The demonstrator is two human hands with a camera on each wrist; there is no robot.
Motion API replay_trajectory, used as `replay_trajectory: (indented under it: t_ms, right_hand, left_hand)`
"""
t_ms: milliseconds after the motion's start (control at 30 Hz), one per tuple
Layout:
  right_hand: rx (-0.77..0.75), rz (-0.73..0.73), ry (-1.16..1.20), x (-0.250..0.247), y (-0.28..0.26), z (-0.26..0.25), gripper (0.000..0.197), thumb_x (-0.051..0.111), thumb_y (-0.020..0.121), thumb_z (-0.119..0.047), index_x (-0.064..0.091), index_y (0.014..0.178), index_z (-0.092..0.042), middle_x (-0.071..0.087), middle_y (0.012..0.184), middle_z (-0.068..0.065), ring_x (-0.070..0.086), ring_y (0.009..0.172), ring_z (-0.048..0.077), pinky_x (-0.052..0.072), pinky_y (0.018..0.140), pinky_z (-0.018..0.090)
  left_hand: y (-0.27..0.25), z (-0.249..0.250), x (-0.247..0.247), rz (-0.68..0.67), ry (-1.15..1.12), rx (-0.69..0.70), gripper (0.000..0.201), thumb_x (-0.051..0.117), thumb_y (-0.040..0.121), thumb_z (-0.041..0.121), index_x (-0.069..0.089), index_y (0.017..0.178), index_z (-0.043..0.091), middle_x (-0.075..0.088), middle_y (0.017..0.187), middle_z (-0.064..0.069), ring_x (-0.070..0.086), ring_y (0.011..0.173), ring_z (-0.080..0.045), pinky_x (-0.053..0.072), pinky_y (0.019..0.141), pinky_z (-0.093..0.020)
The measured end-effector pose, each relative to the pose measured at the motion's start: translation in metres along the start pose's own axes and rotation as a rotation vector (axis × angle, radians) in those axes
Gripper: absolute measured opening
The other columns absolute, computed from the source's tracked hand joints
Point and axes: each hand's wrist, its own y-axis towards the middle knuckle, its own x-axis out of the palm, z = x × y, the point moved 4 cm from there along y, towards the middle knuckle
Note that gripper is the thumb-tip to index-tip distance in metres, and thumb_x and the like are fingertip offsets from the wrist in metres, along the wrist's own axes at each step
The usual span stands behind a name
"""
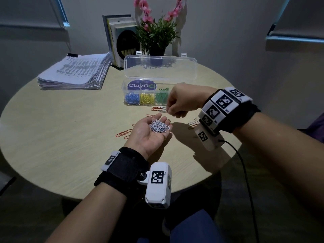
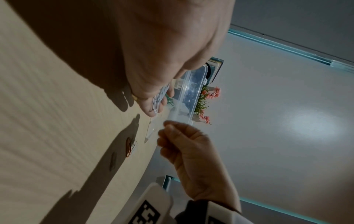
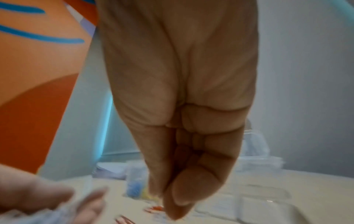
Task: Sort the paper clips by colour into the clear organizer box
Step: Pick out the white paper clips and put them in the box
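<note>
My left hand [image 1: 150, 132] lies palm up over the round table, fingers relaxed, and carries a pile of white paper clips [image 1: 159, 126]. The right hand [image 1: 168, 109] hovers just above and beyond it, thumb and fingertips pinched together. In the left wrist view a pale blurred white clip [image 2: 152, 130] hangs from the right hand [image 2: 164, 123]. The clear organizer box [image 1: 124, 95] stands behind with its lid [image 1: 160, 67] up. It holds blue clips [image 1: 131, 99], yellow clips [image 1: 147, 99] and green clips [image 1: 161, 99] in separate compartments. Orange clips [image 1: 123, 133] lie loose on the table.
More orange and white clips [image 1: 157, 108] lie in front of the box, and a few [image 1: 192, 122] under my right wrist. A paper stack [image 1: 75, 72] sits back left. Books [image 1: 119, 37] and a potted plant [image 1: 156, 35] stand behind the box. A cable [image 1: 245, 163] hangs off the right wrist.
</note>
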Motion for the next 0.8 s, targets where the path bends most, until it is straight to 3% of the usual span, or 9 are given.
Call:
replay_trajectory:
  t_ms: [133, 200, 267, 367, 433, 500, 667, 800]
  right_hand:
    - [0.172, 0.077, -0.252, -0.006, -0.006, 0.041, 0.014, 0.063, 0.084, -0.003, 0.075, 0.089, -0.006, 0.069, 0.067, 0.002, 0.061, 0.055, 0.011, 0.059, 0.069, 0.032]
    - [0.209, 0.050, -0.351, -0.004, -0.009, 0.051, 0.017, 0.063, 0.085, -0.003, 0.074, 0.096, -0.008, 0.060, 0.064, -0.004, 0.051, 0.052, 0.006, 0.051, 0.056, 0.023]
    - [0.230, 0.042, -0.388, 0.001, -0.010, 0.060, 0.016, 0.066, 0.086, -0.012, 0.073, 0.100, -0.010, 0.063, 0.075, -0.001, 0.051, 0.056, 0.007, 0.040, 0.048, 0.018]
    - [0.298, 0.063, -0.394, 0.006, -0.006, 0.074, 0.024, 0.070, 0.083, -0.026, 0.072, 0.098, -0.007, 0.071, 0.092, 0.007, 0.065, 0.079, 0.022, 0.051, 0.061, 0.024]
    - [0.325, 0.071, -0.401, 0.007, -0.003, 0.080, 0.028, 0.073, 0.080, -0.029, 0.072, 0.092, -0.004, 0.072, 0.088, 0.012, 0.068, 0.081, 0.028, 0.055, 0.067, 0.031]
    - [0.330, 0.068, -0.398, 0.008, 0.000, 0.081, 0.030, 0.074, 0.080, -0.030, 0.071, 0.088, -0.002, 0.072, 0.084, 0.013, 0.069, 0.080, 0.030, 0.052, 0.065, 0.031]
    - [0.305, 0.066, -0.311, 0.011, 0.006, 0.081, 0.016, 0.072, 0.082, -0.013, 0.074, 0.094, -0.002, 0.073, 0.095, 0.012, 0.069, 0.089, 0.027, 0.056, 0.080, 0.033]
    - [0.261, 0.057, -0.261, 0.011, 0.005, 0.079, 0.013, 0.070, 0.080, -0.004, 0.075, 0.092, -0.009, 0.073, 0.093, 0.007, 0.068, 0.088, 0.022, 0.055, 0.076, 0.030]
  left_hand:
    - [-0.004, -0.009, 0.001, 0.006, 0.025, -0.019, 0.030, 0.028, 0.100, 0.008, 0.055, 0.094, -0.004, 0.048, 0.135, -0.021, 0.041, 0.132, -0.031, 0.033, 0.106, -0.042]
    - [-0.003, -0.011, 0.000, 0.014, 0.024, -0.027, 0.030, 0.029, 0.101, 0.008, 0.055, 0.094, -0.003, 0.049, 0.134, -0.021, 0.041, 0.131, -0.031, 0.034, 0.106, -0.042]
    - [-0.003, -0.013, 0.000, 0.021, 0.024, -0.031, 0.029, 0.029, 0.101, 0.007, 0.056, 0.094, -0.003, 0.049, 0.133, -0.021, 0.042, 0.131, -0.031, 0.035, 0.104, -0.042]
    - [-0.001, -0.015, -0.002, 0.020, 0.031, -0.036, 0.029, 0.030, 0.101, 0.007, 0.056, 0.094, -0.003, 0.053, 0.122, -0.020, 0.042, 0.131, -0.030, 0.037, 0.100, -0.041]
    - [0.001, -0.016, -0.004, 0.018, 0.036, -0.039, 0.029, 0.030, 0.101, 0.008, 0.056, 0.096, -0.002, 0.055, 0.107, -0.020, 0.042, 0.130, -0.030, 0.038, 0.096, -0.041]
    - [0.002, -0.015, -0.004, 0.024, 0.039, -0.037, 0.028, 0.030, 0.101, 0.008, 0.056, 0.097, -0.002, 0.055, 0.100, -0.020, 0.043, 0.129, -0.030, 0.039, 0.094, -0.041]
    - [0.001, -0.017, -0.002, 0.021, 0.027, -0.035, 0.028, 0.030, 0.100, 0.007, 0.056, 0.097, -0.003, 0.052, 0.113, -0.020, 0.042, 0.130, -0.030, 0.037, 0.098, -0.041]
    - [0.001, -0.016, -0.002, 0.022, 0.027, -0.035, 0.028, 0.030, 0.100, 0.007, 0.056, 0.096, -0.003, 0.053, 0.114, -0.020, 0.043, 0.130, -0.030, 0.038, 0.096, -0.040]
